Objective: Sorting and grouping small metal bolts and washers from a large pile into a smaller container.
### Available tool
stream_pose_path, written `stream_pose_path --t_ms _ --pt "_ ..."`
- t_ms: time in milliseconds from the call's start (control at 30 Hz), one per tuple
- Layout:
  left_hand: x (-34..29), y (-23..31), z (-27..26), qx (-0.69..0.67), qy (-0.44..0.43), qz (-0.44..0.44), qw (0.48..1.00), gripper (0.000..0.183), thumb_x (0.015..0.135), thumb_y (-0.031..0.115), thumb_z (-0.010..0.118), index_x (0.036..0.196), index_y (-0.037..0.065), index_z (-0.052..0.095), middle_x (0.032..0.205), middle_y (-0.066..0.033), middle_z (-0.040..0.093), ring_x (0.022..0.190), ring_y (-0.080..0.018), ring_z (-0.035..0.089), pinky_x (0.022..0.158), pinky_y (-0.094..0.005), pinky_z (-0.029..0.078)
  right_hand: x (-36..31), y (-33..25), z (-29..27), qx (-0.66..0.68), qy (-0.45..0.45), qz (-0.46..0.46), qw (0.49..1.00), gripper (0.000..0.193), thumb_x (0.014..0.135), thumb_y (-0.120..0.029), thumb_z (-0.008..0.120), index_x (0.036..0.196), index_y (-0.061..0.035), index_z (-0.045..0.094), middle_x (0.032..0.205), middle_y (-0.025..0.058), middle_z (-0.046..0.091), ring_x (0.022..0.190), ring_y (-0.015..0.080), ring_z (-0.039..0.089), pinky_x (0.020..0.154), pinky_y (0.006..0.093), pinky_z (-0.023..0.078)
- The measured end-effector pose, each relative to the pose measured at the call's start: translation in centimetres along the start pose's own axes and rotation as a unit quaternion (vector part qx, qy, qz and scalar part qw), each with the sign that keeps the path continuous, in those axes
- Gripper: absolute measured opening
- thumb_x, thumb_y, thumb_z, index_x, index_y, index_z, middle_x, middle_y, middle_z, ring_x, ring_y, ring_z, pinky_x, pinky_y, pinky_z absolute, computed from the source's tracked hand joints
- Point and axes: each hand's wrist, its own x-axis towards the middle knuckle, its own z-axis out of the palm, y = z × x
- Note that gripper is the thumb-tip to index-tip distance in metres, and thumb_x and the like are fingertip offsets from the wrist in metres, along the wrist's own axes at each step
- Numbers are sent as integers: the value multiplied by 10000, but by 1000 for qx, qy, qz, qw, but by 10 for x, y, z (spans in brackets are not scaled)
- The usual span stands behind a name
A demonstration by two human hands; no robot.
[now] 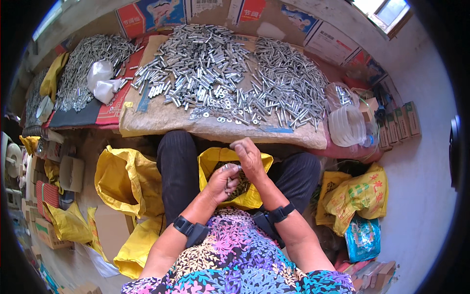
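My left hand (pixel 221 183) is closed on small silvery metal bolts, whose ends show between the fingers. Just right of it and slightly higher, my right hand (pixel 250 160) has its fingers curled; what they hold, if anything, is hidden. Both hands are above an open yellow bag (pixel 259 196) between my knees, which has many small metal pieces inside. Beyond the hands, a work surface bears a heap of short metal sleeves (pixel 196 63), a heap of long thin bolts (pixel 286 78) to its right, and scattered washers and nuts (pixel 225 105) along the front.
At left, another metal heap (pixel 88 63) carries a white plastic bag (pixel 102 81). Clear plastic tubs (pixel 346 126) stand at the right end, near small boxes (pixel 404 122). An open yellow sack (pixel 122 181) is left of my legs; a filled yellow bag (pixel 360 193) sits at right.
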Motion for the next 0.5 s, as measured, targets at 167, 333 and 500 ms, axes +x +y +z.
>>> stream_pose_path --t_ms 167,333,500 --pt "8 -8 6 30 48 46 997 90 898 205 556 845 136 535 644 52 427 474 -49 387 363 -191 263 7 9 26 291 77 142 943 510 961 -463 369 1064 -13 585 1055 80 584 1022 185 533 898 323 394" --pt "21 0 -22 2 120 179 977 95 898 212 541 845 135 528 650 45 437 484 -54 399 370 -200 280 -16 -45 43 152 -38 -34 987 470 972 -367 315 1152 -21 578 1050 162 568 982 311 508 893 379 376" --pt "7 6 -9 40 27 80 996 87 915 196 537 928 120 497 686 28 445 502 -71 416 380 -199 292 18 -12 20 287 84 86 950 619 962 -517 308 1264 0 467 1214 132 534 1187 220 446 1053 367 267"
